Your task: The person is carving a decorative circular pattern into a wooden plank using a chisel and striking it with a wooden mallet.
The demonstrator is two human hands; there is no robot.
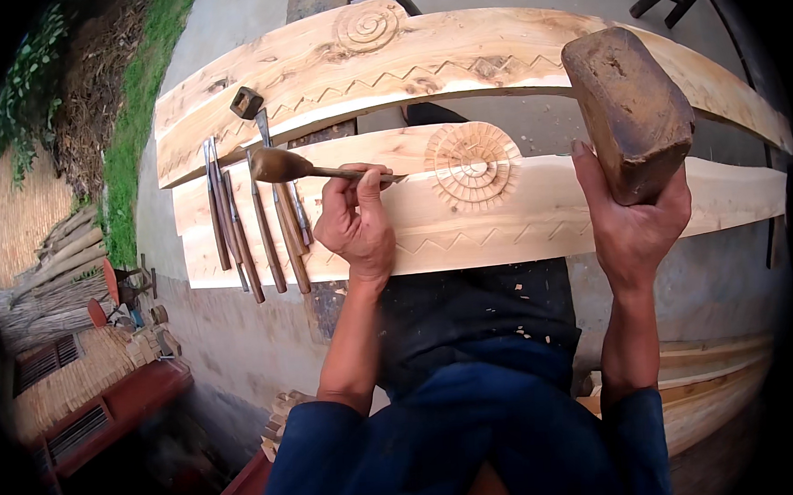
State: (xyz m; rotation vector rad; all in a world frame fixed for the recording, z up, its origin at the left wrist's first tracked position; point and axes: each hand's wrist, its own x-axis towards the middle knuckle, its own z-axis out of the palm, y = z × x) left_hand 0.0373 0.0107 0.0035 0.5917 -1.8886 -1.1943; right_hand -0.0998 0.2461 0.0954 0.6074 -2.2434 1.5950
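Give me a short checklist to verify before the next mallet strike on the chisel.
1. Left hand grips the chisel: ok.
2. Chisel tip on the carved spiral: cannot tell, the tip is too fine to see.
3. Right hand holds the mallet raised: ok.
4. Plank fixed against sliding: cannot tell.
5. Spare chisels lie away from the carving: ok.

No packages, labels, signs or screens show anywhere in view
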